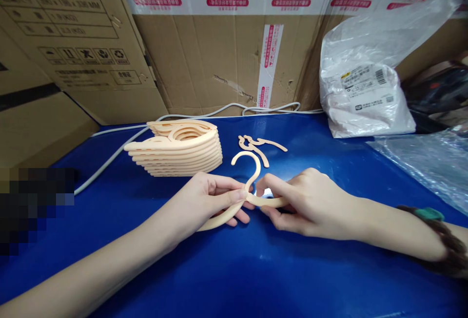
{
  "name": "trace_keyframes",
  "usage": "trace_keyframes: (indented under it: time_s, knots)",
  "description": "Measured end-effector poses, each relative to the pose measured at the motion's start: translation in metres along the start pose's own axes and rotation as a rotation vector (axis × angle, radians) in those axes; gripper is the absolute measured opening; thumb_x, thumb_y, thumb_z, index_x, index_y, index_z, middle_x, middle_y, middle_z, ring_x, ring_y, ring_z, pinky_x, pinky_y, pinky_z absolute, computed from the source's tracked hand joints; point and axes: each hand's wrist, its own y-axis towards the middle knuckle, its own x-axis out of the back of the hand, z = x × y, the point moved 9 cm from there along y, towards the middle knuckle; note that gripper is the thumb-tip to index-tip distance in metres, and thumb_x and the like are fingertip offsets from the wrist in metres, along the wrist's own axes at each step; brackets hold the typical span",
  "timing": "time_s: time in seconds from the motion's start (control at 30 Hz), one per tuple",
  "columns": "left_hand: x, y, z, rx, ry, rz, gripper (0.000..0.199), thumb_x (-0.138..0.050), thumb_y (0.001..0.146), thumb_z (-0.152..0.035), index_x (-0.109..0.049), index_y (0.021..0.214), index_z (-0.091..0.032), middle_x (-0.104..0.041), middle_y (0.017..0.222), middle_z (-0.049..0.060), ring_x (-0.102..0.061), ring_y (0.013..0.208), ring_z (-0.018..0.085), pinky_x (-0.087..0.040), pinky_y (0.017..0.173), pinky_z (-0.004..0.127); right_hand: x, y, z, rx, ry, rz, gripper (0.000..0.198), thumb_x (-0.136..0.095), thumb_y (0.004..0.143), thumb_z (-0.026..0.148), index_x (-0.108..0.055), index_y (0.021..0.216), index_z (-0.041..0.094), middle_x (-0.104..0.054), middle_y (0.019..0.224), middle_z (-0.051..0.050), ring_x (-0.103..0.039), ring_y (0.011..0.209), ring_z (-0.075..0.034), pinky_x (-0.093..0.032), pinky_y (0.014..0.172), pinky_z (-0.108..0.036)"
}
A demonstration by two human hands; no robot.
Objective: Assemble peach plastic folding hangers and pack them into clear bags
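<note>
Hanger pinched in both hands, stack at ten o'clock

Head view: we log one hanger mid-frame, over the blue table. Left hand: thumb and fingers pinched at its joint. Right hand: fingers curled round the arm at three o'clock. Hook aims at twelve. Risks, our call: twisting too hard could strain the joint; a slipping left thumb could let the arms swing and nip a finger.

Around: hanger stack at ten, white bag at two, clear plastic near three, cable running past the stack, cardboard across twelve. Two loose pieces, just past the hook, are nearest in the way if it pushes toward twelve.
</note>
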Motion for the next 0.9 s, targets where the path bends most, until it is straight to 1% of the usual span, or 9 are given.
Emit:
trace_keyframes:
  time_s: [0.1,0.2,0.27,0.33,0.4,0.5,0.57,0.7,0.9]
  knots:
    - [-0.003,0.000,-0.001,-0.013,0.039,0.009,0.021,-0.065,0.083,-0.033,-0.072,0.088,-0.014,-0.073,0.073,0.004,-0.068,0.065,0.013,-0.051,0.059,0.019,0.001,0.000,-0.001,0.009,0.030,-0.023,0.023,-0.050,0.085,0.029,-0.056,0.107,0.022,-0.060,0.055,0.004,-0.054,0.044,-0.014,-0.027,0.047,-0.023]
    - [-0.006,-0.003,-0.004,-0.033,0.142,0.002,0.022,-0.058,0.087,-0.032,-0.069,0.084,-0.014,-0.070,0.072,0.002,-0.063,0.059,0.010,-0.047,0.056,0.017,0.002,0.000,-0.003,0.016,0.073,-0.048,0.023,-0.053,0.083,0.031,-0.057,0.104,0.022,-0.056,0.051,0.006,-0.051,0.041,-0.013,-0.026,0.047,-0.023]
    - [-0.008,-0.007,-0.009,-0.099,0.269,-0.008,0.025,-0.053,0.090,-0.034,-0.067,0.084,-0.015,-0.068,0.073,0.001,-0.059,0.054,0.009,-0.043,0.052,0.017,0.003,0.000,-0.004,0.029,0.080,-0.070,0.021,-0.054,0.082,0.030,-0.057,0.101,0.022,-0.053,0.049,0.007,-0.050,0.041,-0.012,-0.026,0.047,-0.023]
    - [-0.011,-0.012,-0.017,-0.207,0.470,-0.037,0.027,-0.047,0.093,-0.036,-0.066,0.088,-0.017,-0.066,0.072,-0.001,-0.056,0.052,0.009,-0.041,0.051,0.018,0.006,0.000,-0.002,0.068,0.061,-0.104,0.016,-0.053,0.081,0.027,-0.057,0.095,0.021,-0.054,0.051,0.006,-0.049,0.043,-0.012,-0.026,0.049,-0.024]
    - [-0.013,-0.018,-0.025,-0.320,0.697,-0.091,0.028,-0.043,0.096,-0.036,-0.065,0.094,-0.019,-0.067,0.075,0.000,-0.058,0.058,0.011,-0.041,0.056,0.020,0.010,0.000,0.002,0.126,0.028,-0.147,0.009,-0.053,0.080,0.025,-0.055,0.087,0.020,-0.057,0.055,0.005,-0.048,0.046,-0.011,-0.027,0.051,-0.025]
    - [-0.018,-0.027,-0.031,-0.453,0.927,-0.144,0.027,-0.039,0.099,-0.032,-0.063,0.106,-0.022,-0.070,0.094,0.002,-0.064,0.080,0.017,-0.042,0.069,0.024,0.014,-0.001,0.006,0.200,-0.022,-0.201,0.008,-0.052,0.082,0.027,-0.052,0.078,0.019,-0.057,0.059,0.002,-0.046,0.050,-0.011,-0.028,0.053,-0.025]
    - [-0.021,-0.029,-0.031,-0.493,0.995,-0.136,0.029,-0.037,0.100,-0.033,-0.061,0.111,-0.023,-0.070,0.103,0.003,-0.065,0.088,0.019,-0.042,0.072,0.026,0.016,-0.001,0.007,0.223,-0.056,-0.236,0.012,-0.052,0.084,0.030,-0.051,0.076,0.020,-0.056,0.059,0.002,-0.046,0.051,-0.012,-0.029,0.054,-0.026]
    - [-0.024,-0.029,-0.030,-0.500,1.069,-0.102,0.031,-0.038,0.099,-0.038,-0.061,0.111,-0.021,-0.071,0.100,0.003,-0.066,0.082,0.019,-0.041,0.064,0.026,0.022,-0.002,0.006,0.218,-0.083,-0.304,0.018,-0.054,0.084,0.035,-0.052,0.075,0.019,-0.055,0.061,0.002,-0.047,0.054,-0.012,-0.031,0.057,-0.026]
    - [-0.022,-0.030,-0.036,-0.540,1.117,-0.169,0.034,-0.036,0.100,-0.040,-0.062,0.112,-0.021,-0.072,0.105,0.004,-0.068,0.085,0.020,-0.041,0.064,0.025,0.031,-0.003,-0.003,0.141,-0.116,-0.393,0.031,-0.054,0.084,0.047,-0.057,0.079,0.017,-0.059,0.066,-0.003,-0.054,0.062,-0.016,-0.037,0.065,-0.030]
